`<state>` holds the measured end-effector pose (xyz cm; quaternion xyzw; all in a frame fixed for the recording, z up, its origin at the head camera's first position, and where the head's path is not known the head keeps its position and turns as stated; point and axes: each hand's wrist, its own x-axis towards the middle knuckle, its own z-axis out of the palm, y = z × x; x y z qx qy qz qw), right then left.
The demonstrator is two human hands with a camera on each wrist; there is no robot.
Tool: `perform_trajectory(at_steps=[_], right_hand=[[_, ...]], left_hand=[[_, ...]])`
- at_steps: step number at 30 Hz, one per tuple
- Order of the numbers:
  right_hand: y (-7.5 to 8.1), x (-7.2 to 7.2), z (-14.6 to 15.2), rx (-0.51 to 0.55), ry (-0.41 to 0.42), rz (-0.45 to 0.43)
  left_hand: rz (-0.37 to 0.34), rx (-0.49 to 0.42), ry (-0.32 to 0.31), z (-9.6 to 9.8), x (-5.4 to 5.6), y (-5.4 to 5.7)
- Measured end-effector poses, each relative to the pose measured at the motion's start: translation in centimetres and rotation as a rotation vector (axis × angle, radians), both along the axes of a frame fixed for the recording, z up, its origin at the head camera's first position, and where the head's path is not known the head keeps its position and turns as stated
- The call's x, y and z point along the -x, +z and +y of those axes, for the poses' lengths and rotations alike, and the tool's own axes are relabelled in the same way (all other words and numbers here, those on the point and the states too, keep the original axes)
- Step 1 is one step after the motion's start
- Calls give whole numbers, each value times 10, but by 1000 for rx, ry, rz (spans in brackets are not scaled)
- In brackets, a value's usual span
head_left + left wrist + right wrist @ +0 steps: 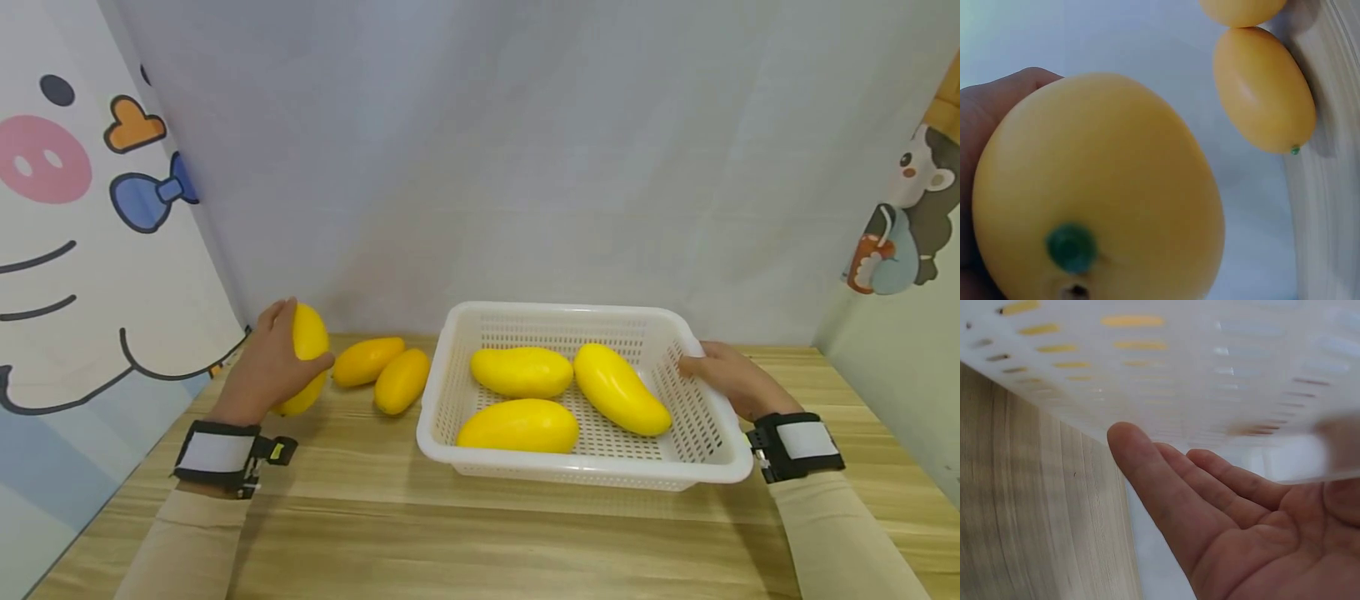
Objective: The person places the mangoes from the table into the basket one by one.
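Observation:
My left hand [266,364] grips a large yellow mango [309,354] at the left of the table. In the left wrist view the mango [1104,169] shows a green stem end and hides most of the fingers. At the right end of a white plastic basket [573,467], my right hand [738,379] holds the rim, its thumb over the edge. The right wrist view shows its fingers [1166,494] against the outside of the slotted wall. Three yellow mangoes lie in the basket: one at the back [521,372], one in front [517,427], one slanting at the right [621,390].
Two smaller orange-yellow mangoes, one [367,361] behind the other [402,382], lie between my left hand and the basket. A pale curtain [487,167] hangs behind the wooden table [450,550]. A cartoon-printed panel [82,275] stands at the left.

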<state>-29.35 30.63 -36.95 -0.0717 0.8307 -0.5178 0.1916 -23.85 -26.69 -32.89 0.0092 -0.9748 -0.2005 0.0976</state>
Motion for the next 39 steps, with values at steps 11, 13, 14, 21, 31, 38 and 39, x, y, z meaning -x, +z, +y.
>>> perform_trajectory(at_steps=[11,13,14,21,31,38,39], right_hand=[[-2,-1,1,6,6,-1],[-2,-1,1,0,7,3],[-1,-1,1,-2,6,3],[0,-1,1,-3,11,2],[0,0,0,-6,3,9],[0,0,0,-3,-3,4],[0,0,0,-4,-4,4]], left_hand=[[98,33,-53,16,-8,10],[104,37,-63,19,-9,11],[106,39,-67,20,-10,11],[130,37,-105,28,-14,15],[182,25,-147,43,-19,22],[206,10,-162,56,-21,28],[214,11,-168,59,-21,29]])
